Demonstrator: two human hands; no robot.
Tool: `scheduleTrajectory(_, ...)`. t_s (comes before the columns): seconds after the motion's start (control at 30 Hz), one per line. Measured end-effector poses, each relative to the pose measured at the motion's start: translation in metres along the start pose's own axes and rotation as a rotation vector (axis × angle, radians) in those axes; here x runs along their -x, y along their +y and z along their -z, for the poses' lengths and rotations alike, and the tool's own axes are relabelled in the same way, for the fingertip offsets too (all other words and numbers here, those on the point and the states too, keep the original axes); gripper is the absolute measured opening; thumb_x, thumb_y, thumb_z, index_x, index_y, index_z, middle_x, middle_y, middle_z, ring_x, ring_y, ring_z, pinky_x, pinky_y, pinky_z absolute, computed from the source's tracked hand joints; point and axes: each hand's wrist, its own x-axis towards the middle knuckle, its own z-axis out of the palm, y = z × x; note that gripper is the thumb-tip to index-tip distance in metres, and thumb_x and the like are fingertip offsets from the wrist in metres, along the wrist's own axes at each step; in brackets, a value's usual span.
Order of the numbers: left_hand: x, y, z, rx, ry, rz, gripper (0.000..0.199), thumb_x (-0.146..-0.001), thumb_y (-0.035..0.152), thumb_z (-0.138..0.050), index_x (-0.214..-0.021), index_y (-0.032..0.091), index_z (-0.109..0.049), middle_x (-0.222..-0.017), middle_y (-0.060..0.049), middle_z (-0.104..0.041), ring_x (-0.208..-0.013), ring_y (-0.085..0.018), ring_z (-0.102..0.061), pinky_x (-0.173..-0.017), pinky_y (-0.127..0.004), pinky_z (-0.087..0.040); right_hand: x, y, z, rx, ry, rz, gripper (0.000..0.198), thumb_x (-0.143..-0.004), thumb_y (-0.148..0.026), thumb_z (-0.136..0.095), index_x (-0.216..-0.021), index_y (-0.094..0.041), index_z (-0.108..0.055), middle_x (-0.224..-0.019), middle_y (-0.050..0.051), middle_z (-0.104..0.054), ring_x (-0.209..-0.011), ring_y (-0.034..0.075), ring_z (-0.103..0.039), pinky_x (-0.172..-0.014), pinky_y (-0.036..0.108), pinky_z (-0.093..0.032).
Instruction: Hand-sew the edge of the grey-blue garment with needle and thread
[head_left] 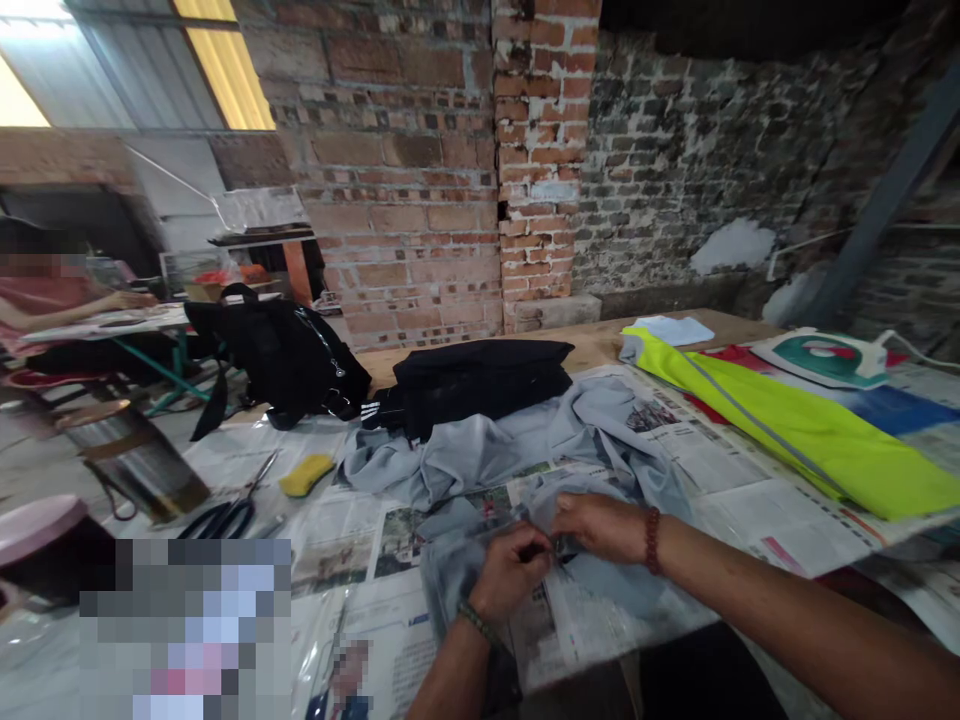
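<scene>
A crumpled pale grey-blue garment (517, 445) lies across newspaper sheets (720, 470) on the table. My left hand (510, 570) is closed on a fold of that garment near the table's front edge. My right hand (600, 525), with a bead bracelet at the wrist, pinches the same fold just to the right, fingertips almost meeting the left hand. What lies between the fingertips is too small to make out.
Behind the garment lie folded black cloth (480, 380) and a black bag (281, 360). Scissors (229, 510) and a yellow sponge-like piece (306, 474) lie left. Neon yellow fabric (810, 430) and an iron (825, 358) lie right. A person (45, 300) sits far left.
</scene>
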Motion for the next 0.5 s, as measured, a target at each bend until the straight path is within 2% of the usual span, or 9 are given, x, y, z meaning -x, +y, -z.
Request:
scheduleTrajectory(0.13, 0.000, 0.000, 0.001, 0.002, 0.003, -0.034, 0.009, -0.069, 0.014, -0.053, -0.066, 0.013, -0.062, -0.065, -0.001, -0.052, -0.061, -0.010, -0.048, -0.058, -0.020, -0.036, -0.001, 0.000, -0.001, -0.007, -0.005, 0.001, 0.028, -0.071, -0.005, -0.044, -0.085, -0.019, -0.064, -0.078, 0.004, -0.049, -0.067, 0.012, -0.045, -0.056, 0.022, -0.031)
scheduleTrajectory(0.23, 0.000, 0.004, 0.003, 0.004, -0.034, -0.070, 0.011, -0.073, 0.019, -0.054, -0.070, 0.013, -0.064, -0.067, -0.002, -0.054, -0.063, -0.012, -0.049, -0.062, -0.022, -0.037, -0.004, 0.000, 0.001, -0.104, 0.041, -0.021, 0.026, -0.072, -0.005, -0.044, -0.084, -0.018, -0.064, -0.080, 0.004, -0.054, -0.071, 0.013, -0.050, -0.062, 0.024, -0.037)
scheduleTrajectory(0.3, 0.000, 0.005, 0.004, 0.004, -0.050, -0.089, 0.013, -0.075, 0.022, -0.055, -0.072, 0.013, -0.065, -0.068, -0.003, -0.054, -0.065, -0.013, -0.049, -0.063, -0.023, -0.037, -0.008, 0.001, 0.002, -0.287, 0.073, -0.145, 0.023, -0.074, -0.008, -0.044, -0.083, -0.017, -0.063, -0.075, 0.003, -0.057, -0.064, 0.011, -0.053, -0.059, 0.023, -0.039)
scheduleTrajectory(0.4, 0.000, 0.003, 0.004, 0.009, -0.048, -0.099, 0.013, -0.076, 0.022, -0.056, -0.074, 0.013, -0.065, -0.069, -0.004, -0.055, -0.067, -0.013, -0.050, -0.064, -0.023, -0.038, -0.014, 0.001, 0.002, -0.696, 0.064, -0.364, 0.024, -0.072, -0.009, -0.045, -0.091, -0.017, -0.057, -0.063, -0.002, -0.056, -0.045, 0.007, -0.050, -0.046, 0.019, -0.036)
scheduleTrajectory(0.5, 0.000, 0.000, 0.003, 0.008, -0.029, -0.113, 0.012, -0.076, 0.020, -0.054, -0.075, 0.013, -0.064, -0.071, -0.004, -0.055, -0.068, -0.013, -0.050, -0.064, -0.024, -0.038, -0.020, 0.000, 0.001, -1.042, 0.073, -0.476, 0.022, -0.069, -0.014, -0.050, -0.091, -0.015, -0.048, -0.063, -0.003, -0.058, -0.038, 0.007, -0.050, -0.037, 0.016, -0.031)
